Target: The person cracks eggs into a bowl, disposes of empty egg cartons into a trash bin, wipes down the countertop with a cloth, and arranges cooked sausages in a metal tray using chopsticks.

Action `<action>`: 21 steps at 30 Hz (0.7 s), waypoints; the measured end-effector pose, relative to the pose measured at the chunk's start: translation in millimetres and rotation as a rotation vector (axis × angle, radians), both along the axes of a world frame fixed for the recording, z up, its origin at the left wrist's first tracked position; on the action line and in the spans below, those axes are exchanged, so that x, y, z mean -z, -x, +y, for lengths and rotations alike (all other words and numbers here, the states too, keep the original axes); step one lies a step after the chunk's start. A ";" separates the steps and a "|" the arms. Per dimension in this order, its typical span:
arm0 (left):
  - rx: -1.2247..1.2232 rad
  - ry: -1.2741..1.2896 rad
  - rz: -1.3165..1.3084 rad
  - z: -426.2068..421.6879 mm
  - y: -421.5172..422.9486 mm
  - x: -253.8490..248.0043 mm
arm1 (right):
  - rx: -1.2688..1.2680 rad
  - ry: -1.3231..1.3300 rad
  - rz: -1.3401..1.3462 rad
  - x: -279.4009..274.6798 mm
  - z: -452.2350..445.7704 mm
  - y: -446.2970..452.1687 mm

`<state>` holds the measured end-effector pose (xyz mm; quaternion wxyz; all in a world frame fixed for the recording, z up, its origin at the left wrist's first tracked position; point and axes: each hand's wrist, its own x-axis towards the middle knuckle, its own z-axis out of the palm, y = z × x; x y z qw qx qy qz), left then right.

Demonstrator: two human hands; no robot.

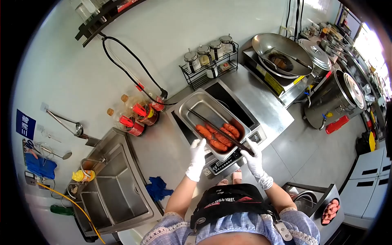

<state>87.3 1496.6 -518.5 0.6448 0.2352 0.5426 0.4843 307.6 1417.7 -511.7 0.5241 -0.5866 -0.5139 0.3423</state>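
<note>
A rectangular steel pan point(194, 99) sits on the induction cooker point(220, 86), with several red, scored sausages point(219, 139) in its near half. Long dark chopsticks point(213, 125) lie slantwise across the pan, tips toward its far left. My right hand point(255, 160), in a white glove, closes around their near end beside the pan's near right corner. At the near left side of the pan is my left hand point(197, 156), also gloved, thumb apart from the fingers. Its fingertips are close to the rim; whether they touch it I cannot tell.
Bottles with red labels point(134, 125) and a sink point(122, 185) are to the left, near a blue cloth point(158, 188). A jar rack point(209, 67) stands behind the cooker. At right are a wok point(281, 53) and a large pot point(330, 102). More sausages point(330, 211) lie lower right.
</note>
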 end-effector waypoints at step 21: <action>0.333 -0.306 0.495 128.9 128.0 -17.8 | 0.297 -0.084 0.869 -53.6 12.0 73.8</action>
